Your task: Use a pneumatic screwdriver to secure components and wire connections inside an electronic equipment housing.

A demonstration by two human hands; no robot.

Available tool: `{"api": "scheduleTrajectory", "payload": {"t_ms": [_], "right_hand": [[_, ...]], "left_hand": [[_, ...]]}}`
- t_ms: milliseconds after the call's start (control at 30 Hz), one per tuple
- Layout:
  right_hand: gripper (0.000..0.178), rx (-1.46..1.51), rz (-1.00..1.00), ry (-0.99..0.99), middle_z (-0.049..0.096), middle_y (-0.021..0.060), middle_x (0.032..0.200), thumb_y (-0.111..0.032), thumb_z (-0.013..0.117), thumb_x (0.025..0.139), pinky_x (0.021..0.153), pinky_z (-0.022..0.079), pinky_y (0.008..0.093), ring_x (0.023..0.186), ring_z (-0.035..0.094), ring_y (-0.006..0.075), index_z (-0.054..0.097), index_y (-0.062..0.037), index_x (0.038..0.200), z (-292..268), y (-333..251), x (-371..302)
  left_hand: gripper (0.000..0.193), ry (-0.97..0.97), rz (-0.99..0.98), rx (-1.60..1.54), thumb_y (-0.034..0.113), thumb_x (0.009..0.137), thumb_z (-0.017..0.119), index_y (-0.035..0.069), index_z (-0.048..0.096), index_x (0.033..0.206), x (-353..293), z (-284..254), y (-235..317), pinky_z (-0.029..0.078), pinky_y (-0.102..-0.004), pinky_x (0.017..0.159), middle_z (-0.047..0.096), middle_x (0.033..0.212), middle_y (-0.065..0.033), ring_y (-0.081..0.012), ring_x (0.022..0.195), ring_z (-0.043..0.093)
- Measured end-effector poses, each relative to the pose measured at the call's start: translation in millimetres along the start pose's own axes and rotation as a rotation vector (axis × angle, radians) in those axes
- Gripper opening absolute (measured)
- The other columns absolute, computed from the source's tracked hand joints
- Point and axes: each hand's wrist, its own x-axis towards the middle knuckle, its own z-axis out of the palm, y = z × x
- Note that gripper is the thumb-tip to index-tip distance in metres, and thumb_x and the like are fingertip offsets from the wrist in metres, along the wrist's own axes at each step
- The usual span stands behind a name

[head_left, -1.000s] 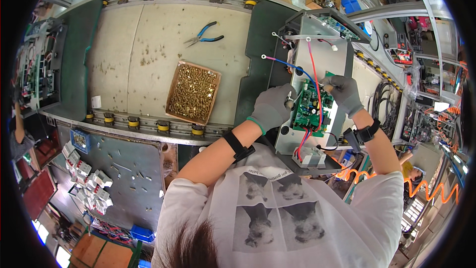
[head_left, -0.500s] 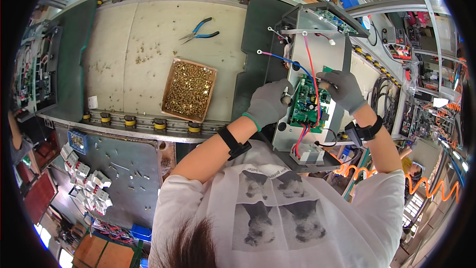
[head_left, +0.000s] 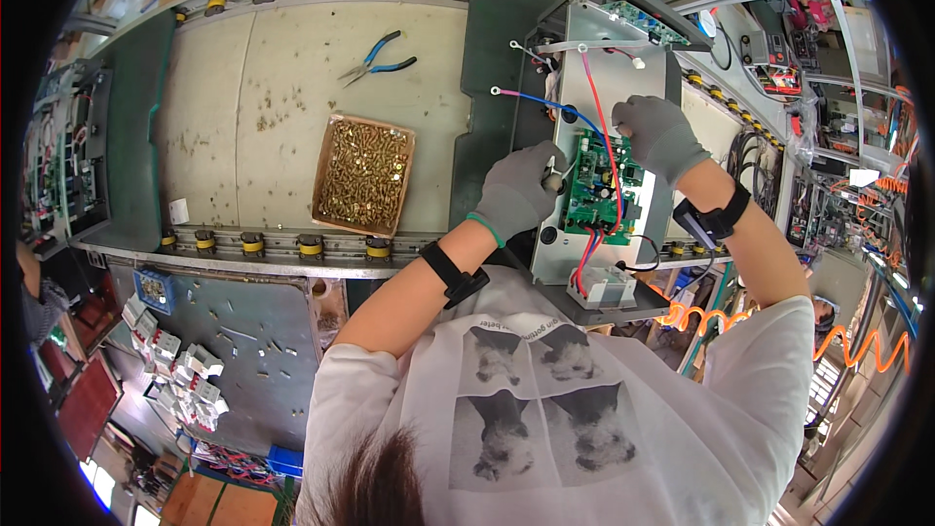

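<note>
A metal chassis (head_left: 577, 255) lies in front of me with a green circuit board (head_left: 590, 206) mounted on it. My left hand (head_left: 518, 191), in a grey glove, is closed in a pinch at the board's left edge. Something small and whitish shows at its fingertips, too small to name. Beyond the board's upper right corner is my right hand (head_left: 664, 136), also gloved, with its fingers curled together; what they may hold is hidden. A red wire (head_left: 597, 88) runs over the board between both hands. A blue wire (head_left: 536, 97) with a ring terminal sticks out to the left.
An open cardboard box of brass-coloured screws (head_left: 362, 175) sits on the conveyor left of the chassis. Blue-handled pliers (head_left: 376, 60) lie beyond it, with loose screws (head_left: 268, 115) scattered about. White breaker-like blocks (head_left: 185, 375) are piled on the lower-left bench. An orange coiled hose (head_left: 711, 317) hangs at right.
The whole view has shifted slightly. My right hand has drawn up and away from the board's right side, its fingers curling more. My left hand stays at the board's left edge.
</note>
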Motion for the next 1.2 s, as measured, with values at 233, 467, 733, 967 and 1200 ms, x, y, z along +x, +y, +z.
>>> {"api": "scheduleTrajectory", "payload": {"t_ms": [233,467,733,967,1200], "right_hand": [[0.015,0.756,0.260,-0.089,0.066,0.0159,0.082,-0.007,0.062,0.079,0.070,0.049,0.0315,0.074,0.064,0.0243,0.064,-0.0012,0.093,9,8,-12],[0.015,0.741,0.224,-0.024,0.065,0.0165,0.080,-0.004,0.061,0.079,0.069,0.049,0.0324,0.073,0.064,0.0261,0.063,-0.0009,0.093,13,6,-14],[0.012,0.553,0.055,0.188,0.064,0.0174,0.084,0.000,0.058,0.077,0.068,0.049,0.0366,0.077,0.062,0.0341,0.061,-0.0006,0.089,20,4,-19],[0.014,0.775,0.119,0.198,0.066,0.0158,0.083,0.007,0.054,0.077,0.069,0.052,0.0320,0.075,0.066,0.0260,0.058,0.0011,0.089,35,9,-27],[0.017,0.863,0.265,0.111,0.066,0.0158,0.083,0.009,0.052,0.076,0.070,0.052,0.0309,0.076,0.067,0.0256,0.060,0.0015,0.088,32,6,-27]], "left_hand": [[0.018,0.006,-0.009,0.022,0.011,0.079,0.059,0.015,0.056,0.097,0,1,0,0.047,-0.0364,0.064,0.058,0.077,-0.0083,-0.0250,0.071,0.059],[0.020,-0.025,-0.041,0.048,0.010,0.078,0.060,0.016,0.056,0.097,1,-1,1,0.048,-0.0380,0.067,0.061,0.083,-0.0097,-0.0276,0.079,0.060],[0.020,-0.074,-0.136,0.031,0.010,0.077,0.060,0.015,0.056,0.097,2,-8,7,0.048,-0.0392,0.068,0.061,0.084,-0.0110,-0.0294,0.079,0.061],[0.021,-0.058,-0.084,0.098,0.014,0.079,0.058,0.014,0.051,0.099,4,-5,4,0.047,-0.0419,0.069,0.061,0.084,-0.0111,-0.0306,0.080,0.061],[0.021,-0.100,-0.106,0.085,0.014,0.079,0.058,0.013,0.051,0.098,5,-7,6,0.047,-0.0408,0.070,0.060,0.083,-0.0110,-0.0297,0.079,0.060]]}}
